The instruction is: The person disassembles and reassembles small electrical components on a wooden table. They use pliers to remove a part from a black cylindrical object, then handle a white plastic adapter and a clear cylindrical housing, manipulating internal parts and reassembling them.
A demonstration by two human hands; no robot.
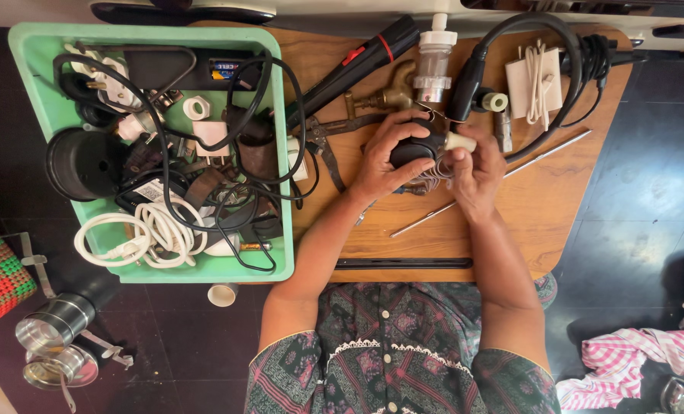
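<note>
My left hand (pixel 380 157) grips a black rounded part (pixel 417 147) with a cream cylindrical tip (pixel 460 141) over a small wooden table (pixel 564 184). My right hand (pixel 476 172) holds the same piece from the right, fingers pinching near the cream tip. A bundle of thin wire (pixel 432 178) hangs beneath the piece between both hands. Just beyond my hands lie a brass tap (pixel 388 96), a clear plastic fitting (pixel 434 65) and a black cable with a plug (pixel 472 77).
A green tray (pixel 21 84) full of cables, plugs and black parts sits at left. Pliers (pixel 325 146), a black-and-red torch (pixel 357 57), a white switch plate (pixel 532 86), thin metal rods (pixel 545 153) and a black strip (pixel 403 263) lie on the table. Metal cups (pixel 54 345) stand on the dark floor.
</note>
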